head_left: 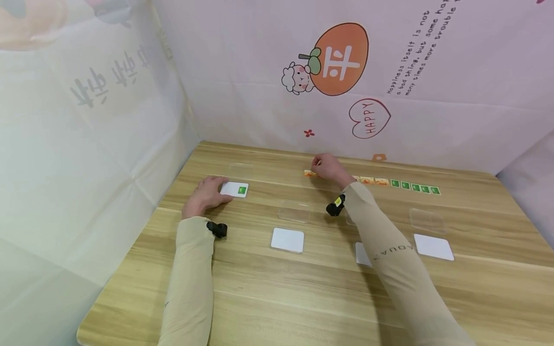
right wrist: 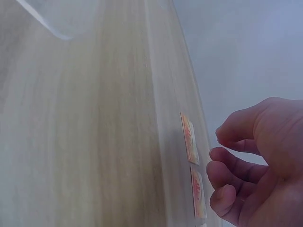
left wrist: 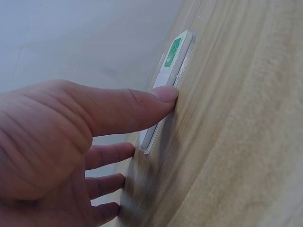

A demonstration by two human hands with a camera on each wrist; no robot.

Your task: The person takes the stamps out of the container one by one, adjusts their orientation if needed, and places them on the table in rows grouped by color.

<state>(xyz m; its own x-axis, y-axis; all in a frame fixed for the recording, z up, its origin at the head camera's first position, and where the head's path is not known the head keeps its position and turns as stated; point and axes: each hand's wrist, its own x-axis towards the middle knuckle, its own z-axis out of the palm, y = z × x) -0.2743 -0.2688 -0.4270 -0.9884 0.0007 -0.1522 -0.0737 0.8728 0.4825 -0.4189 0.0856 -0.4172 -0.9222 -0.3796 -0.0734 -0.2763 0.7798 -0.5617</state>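
My left hand (head_left: pixel 207 193) grips a white card (head_left: pixel 231 189) by its edges, thumb on the near side and fingers on the far side. The card lies flat on the table and bears a green sticker (head_left: pixel 242 191) at its right end; a clear rim shows round it in the left wrist view. Over the row of orange stickers (head_left: pixel 367 180) near the back edge is my right hand (head_left: pixel 330 168), its fingers curled. In the right wrist view two orange stickers (right wrist: pixel 190 139) lie beside its fingertips, and nothing shows between them.
Green stickers (head_left: pixel 415 187) continue the row at right. White cards (head_left: pixel 287 240) lie nearer, with clear plastic pieces (head_left: pixel 294 211) behind them. My right sleeve (head_left: pixel 389 245) partly covers one card. A printed cloth (head_left: pixel 259 72) hangs behind the wooden table (head_left: pixel 259 298).
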